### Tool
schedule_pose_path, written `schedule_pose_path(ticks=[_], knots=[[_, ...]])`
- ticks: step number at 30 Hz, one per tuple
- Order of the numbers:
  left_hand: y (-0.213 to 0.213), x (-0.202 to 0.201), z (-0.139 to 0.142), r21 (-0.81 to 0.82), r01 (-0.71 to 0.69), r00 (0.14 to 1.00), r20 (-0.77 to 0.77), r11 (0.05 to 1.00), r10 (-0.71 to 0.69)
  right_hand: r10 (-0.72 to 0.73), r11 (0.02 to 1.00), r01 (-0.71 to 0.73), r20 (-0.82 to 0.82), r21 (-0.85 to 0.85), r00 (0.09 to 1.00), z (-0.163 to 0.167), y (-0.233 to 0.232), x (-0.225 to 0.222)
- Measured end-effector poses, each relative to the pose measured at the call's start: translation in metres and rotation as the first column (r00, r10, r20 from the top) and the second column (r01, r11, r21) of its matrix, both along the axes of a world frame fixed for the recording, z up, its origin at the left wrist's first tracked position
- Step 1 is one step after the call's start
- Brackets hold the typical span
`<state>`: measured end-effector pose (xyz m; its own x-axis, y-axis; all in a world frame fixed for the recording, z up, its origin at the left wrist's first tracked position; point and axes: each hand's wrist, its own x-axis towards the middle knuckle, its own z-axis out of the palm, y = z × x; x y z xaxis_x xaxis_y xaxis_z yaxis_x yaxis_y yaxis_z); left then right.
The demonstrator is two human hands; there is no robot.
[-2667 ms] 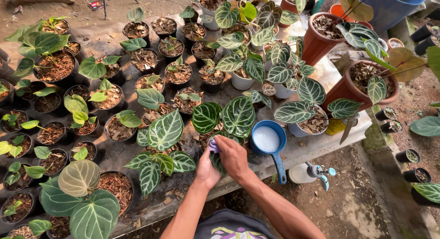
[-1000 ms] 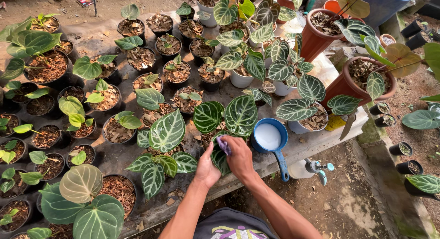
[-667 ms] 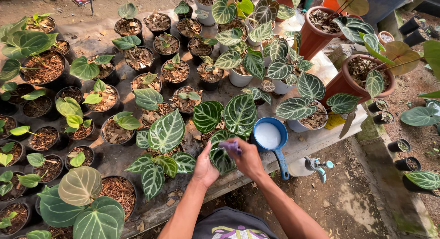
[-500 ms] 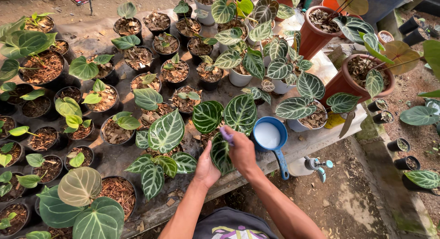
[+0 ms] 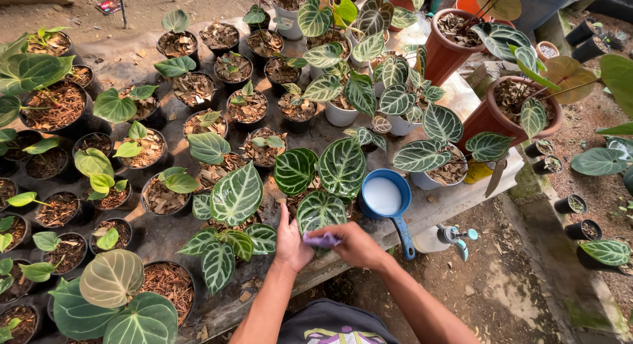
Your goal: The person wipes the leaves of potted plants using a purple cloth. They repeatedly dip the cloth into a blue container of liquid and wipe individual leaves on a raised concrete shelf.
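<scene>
— Why is your left hand (image 5: 291,240) flat under that leaf (image 5: 320,214)?

— It backs the leaf from below, fingers stretched out and together, so the blade doesn't fold while I press on it. My right hand (image 5: 356,244) is pinched shut on a small purple cloth (image 5: 322,239), which lies against the lower edge of the leaf, right at the near side of the counter (image 5: 455,202).

— And the blue ladle (image 5: 386,200)?

— It sits just beside my right hand, handle pointing toward me, with something white and milky in its bowl. I'd say it's that close so the cloth can reach it easily. A little spray bottle (image 5: 448,238) lies on its side just past the handle, hanging near the counter's edge.

— What's the counter like?

— Rough grey slab, dusty, strewn with bits of dry leaf. It's packed with small black pots (image 5: 161,196) of young plants on my left, all topped with brown chips, and white-veined heart-shaped leaves in the middle. Two tall terracotta pots (image 5: 512,112) stand at the far right.

— Indoors?

— No, outdoors. Bare dirt ground (image 5: 508,291) drops away to the right of the counter, with a few more small black pots standing on it beyond a low concrete edge.
</scene>
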<state>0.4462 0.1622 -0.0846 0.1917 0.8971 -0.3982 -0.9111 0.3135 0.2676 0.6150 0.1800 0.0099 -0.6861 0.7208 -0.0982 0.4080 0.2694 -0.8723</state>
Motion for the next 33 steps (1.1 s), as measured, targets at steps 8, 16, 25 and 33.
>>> schedule_pose_path(ticks=[8,16,25,33], knots=[[0.004,0.011,0.009,0.105,0.074,0.996,0.038,0.992,-0.078,-0.241,0.804,0.241,-0.073,0.543,0.968,-0.031,0.027,-0.020],[0.008,0.012,-0.014,-0.081,-0.071,0.997,-0.019,0.994,0.070,0.040,0.926,-0.041,0.011,0.376,0.999,-0.019,-0.024,0.005],[0.018,0.030,0.010,0.080,0.014,0.999,0.038,0.997,-0.017,-0.039,0.999,0.038,-0.021,-0.039,0.999,0.022,0.011,0.052],[0.028,0.050,0.002,0.009,0.066,0.996,0.056,0.998,-0.067,-0.270,0.753,0.165,0.069,0.637,0.960,-0.035,0.034,0.018]])
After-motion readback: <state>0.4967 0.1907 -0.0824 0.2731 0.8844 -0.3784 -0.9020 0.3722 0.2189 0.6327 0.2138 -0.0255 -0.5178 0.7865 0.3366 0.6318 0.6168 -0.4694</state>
